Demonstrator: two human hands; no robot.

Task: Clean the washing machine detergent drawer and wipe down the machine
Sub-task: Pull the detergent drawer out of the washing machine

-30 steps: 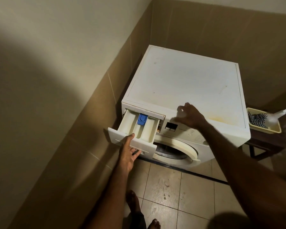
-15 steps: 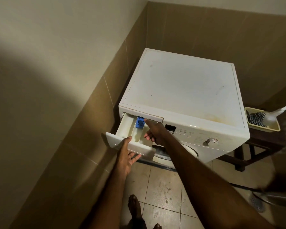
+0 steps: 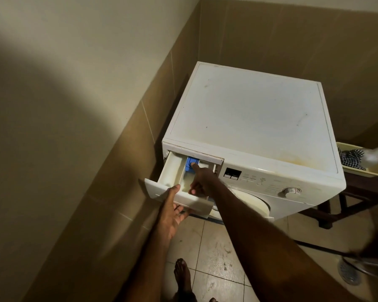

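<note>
A white front-loading washing machine (image 3: 249, 118) stands in the corner, its top stained near the front right. Its white detergent drawer (image 3: 172, 171) is pulled out at the front left and has a blue insert (image 3: 189, 165) at the back. My left hand (image 3: 172, 211) grips the drawer's front panel from below, thumb on top. My right hand (image 3: 202, 178) reaches into the drawer, its index finger pressing on the blue insert and the other fingers curled.
Tiled walls close in on the left and behind the machine. A yellow tray (image 3: 373, 173) with a checked cloth (image 3: 350, 159) sits on a dark stool (image 3: 358, 199) to the right. My bare foot (image 3: 182, 273) stands on the tiled floor, with a drain (image 3: 348, 272) at the lower right.
My right hand left the machine's top and went into the drawer, its finger now on the blue insert. My left hand kept its hold on the drawer front.
</note>
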